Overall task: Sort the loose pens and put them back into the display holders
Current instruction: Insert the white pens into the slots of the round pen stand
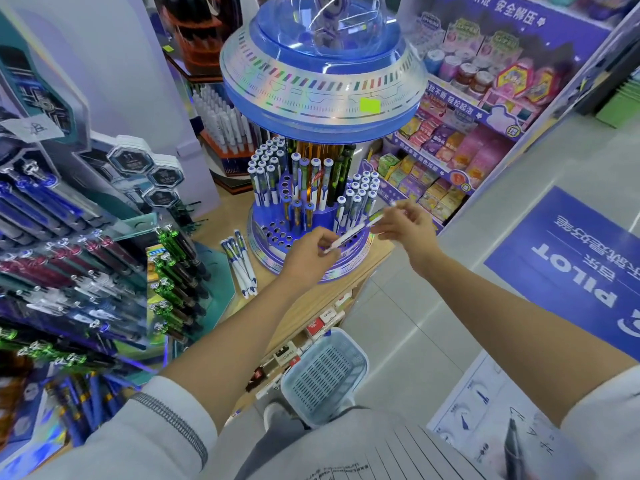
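Nearest, below both forearms, a pale blue basket (325,372) sits by the person's feet, well short of the fingers. Above it the two hands meet over the front edge of the wooden surface (311,299). The left hand (308,252) pinches the lower end of one white pen (351,234), its fingers (327,241) drawn together on the barrel. The right hand (407,226) holds the upper, greenish end, its fingers closed on it too, though blur hides how each one lies. The pen hangs slanted between them, clear of the surface, just above the near rim of the round blue stand (259,245).

This looks like the sorting step: one pen is held up and checked before it goes into a slot. Next, I judge, it must be tipped upright, left to one hand and lowered into one of the empty holes (277,233) just beyond the left fingers, with care not to knock the pens standing nearby.

Left of the left fingers, a small bunch of loose pens (240,266) lies flat on the surface beside the stand, so the job seems some way from done. Farther off, beyond the right fingers, shelves (433,168) of boxed goods line the aisle.
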The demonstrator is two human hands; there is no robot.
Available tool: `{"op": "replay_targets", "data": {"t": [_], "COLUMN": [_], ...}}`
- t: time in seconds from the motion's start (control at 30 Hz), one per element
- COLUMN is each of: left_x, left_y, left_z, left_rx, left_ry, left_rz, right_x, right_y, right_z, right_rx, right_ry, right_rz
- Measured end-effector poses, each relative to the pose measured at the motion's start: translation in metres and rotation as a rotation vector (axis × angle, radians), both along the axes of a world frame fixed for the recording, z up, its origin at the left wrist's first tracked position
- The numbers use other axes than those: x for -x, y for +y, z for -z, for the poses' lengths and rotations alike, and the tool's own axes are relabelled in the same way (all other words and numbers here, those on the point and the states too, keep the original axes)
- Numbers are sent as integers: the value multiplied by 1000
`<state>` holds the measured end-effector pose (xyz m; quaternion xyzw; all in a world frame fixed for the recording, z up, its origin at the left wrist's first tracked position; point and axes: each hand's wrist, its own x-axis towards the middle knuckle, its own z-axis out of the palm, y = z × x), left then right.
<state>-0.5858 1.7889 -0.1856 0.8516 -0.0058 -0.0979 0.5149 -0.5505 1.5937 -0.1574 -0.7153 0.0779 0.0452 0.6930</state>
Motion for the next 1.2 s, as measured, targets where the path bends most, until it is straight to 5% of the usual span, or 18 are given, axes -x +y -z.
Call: {"op": "replay_targets", "data": {"t": [0.13, 0.4, 0.87, 1.03, 1.2], "left_x": [-1, 0, -2, 17, 57], "left_y": [2, 1, 8, 18, 41], "left_z": [0, 14, 22, 24, 42], "left_rx": [-160, -593, -512, -391, -638], "left_ry": [-142, -79, -107, -284, -394], "left_rz": [26, 284, 291, 88, -217], "right_x": [-12, -15, -15, -3, 21], "right_y": [-19, -3, 17, 20, 41], "right_z": [-9, -3, 13, 15, 28], "right_rx": [111, 451, 588, 620, 617], "right_ry": [-148, -284, -148, -225, -330], "right_rz": [221, 150, 17, 44, -273]}}
